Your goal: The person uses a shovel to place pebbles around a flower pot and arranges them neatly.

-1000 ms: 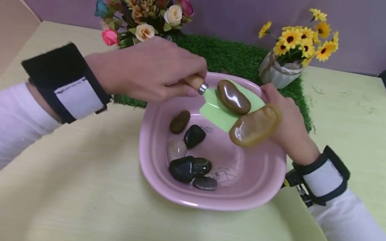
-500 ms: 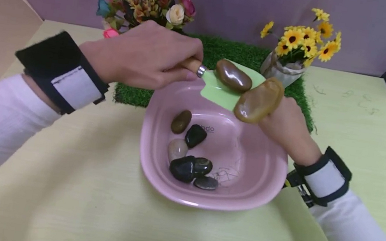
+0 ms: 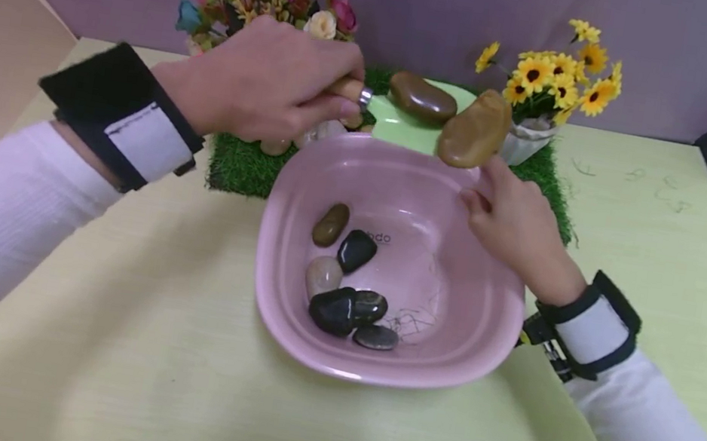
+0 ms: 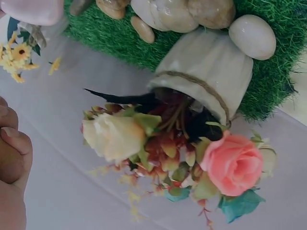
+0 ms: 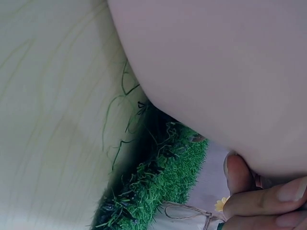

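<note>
In the head view my left hand (image 3: 272, 79) grips the wooden handle of a light-green spatula (image 3: 408, 131) with a metal collar. Two smooth stones lie on its blade: a dark brown stone (image 3: 422, 99) and a larger tan stone (image 3: 475, 128). The blade is level with the far rim of a pink basin (image 3: 365, 369), over the turf side. My right hand (image 3: 518, 218) holds the basin's back right rim, thumb inside; its curled fingers (image 5: 264, 199) show outside the wall in the right wrist view. Inside the basin lie several stones, among them a black stone (image 3: 357, 251).
Artificial turf (image 3: 245, 168) lies behind the basin, carrying several pale stones (image 4: 172, 13). A pot of mixed artificial flowers (image 4: 206, 67) stands at back left, partly behind my left hand. Yellow flowers in a white pot (image 3: 526, 143) stand at back right, near the blade. A purple wall (image 3: 425, 18) closes the back.
My left hand has carried the spatula and its two stones away from me, from over the basin to beyond its far rim. The right hand stays at the rim; the basin stones have not moved.
</note>
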Motion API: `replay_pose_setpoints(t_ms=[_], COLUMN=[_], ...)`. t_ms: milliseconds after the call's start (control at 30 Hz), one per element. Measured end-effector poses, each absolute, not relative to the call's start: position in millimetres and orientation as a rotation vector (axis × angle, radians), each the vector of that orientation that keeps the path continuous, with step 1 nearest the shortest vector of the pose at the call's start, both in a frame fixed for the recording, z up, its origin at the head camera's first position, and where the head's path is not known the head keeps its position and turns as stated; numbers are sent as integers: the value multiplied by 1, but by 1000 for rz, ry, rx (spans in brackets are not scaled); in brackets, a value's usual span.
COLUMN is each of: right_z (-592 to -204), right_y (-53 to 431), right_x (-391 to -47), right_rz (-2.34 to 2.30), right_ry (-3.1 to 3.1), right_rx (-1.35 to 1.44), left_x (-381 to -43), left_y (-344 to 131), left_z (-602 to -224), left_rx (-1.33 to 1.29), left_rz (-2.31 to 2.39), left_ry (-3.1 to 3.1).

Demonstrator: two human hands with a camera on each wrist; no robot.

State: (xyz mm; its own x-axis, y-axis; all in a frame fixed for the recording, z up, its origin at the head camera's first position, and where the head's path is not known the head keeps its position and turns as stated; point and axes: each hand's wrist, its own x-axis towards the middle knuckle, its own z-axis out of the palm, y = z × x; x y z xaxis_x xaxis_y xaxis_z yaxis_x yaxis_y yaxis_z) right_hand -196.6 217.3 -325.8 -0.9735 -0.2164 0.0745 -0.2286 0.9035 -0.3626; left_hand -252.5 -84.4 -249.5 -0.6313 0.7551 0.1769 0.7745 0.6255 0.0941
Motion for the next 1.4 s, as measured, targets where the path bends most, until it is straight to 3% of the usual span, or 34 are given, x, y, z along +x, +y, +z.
replay_pose_setpoints(t_ms=[667, 1400], right_z=[-326, -325], right_y=[217, 218], right_x=[-197, -195], right_rz=[565, 574], right_ry=[-3025, -3037], right_rx=[336, 327], left_x=[-281, -292], left_y=[-78, -59], left_z=[-246, -263], left_rx=[-1101, -1094], left_rz=[-114, -91], left_ry=[-2743, -3057])
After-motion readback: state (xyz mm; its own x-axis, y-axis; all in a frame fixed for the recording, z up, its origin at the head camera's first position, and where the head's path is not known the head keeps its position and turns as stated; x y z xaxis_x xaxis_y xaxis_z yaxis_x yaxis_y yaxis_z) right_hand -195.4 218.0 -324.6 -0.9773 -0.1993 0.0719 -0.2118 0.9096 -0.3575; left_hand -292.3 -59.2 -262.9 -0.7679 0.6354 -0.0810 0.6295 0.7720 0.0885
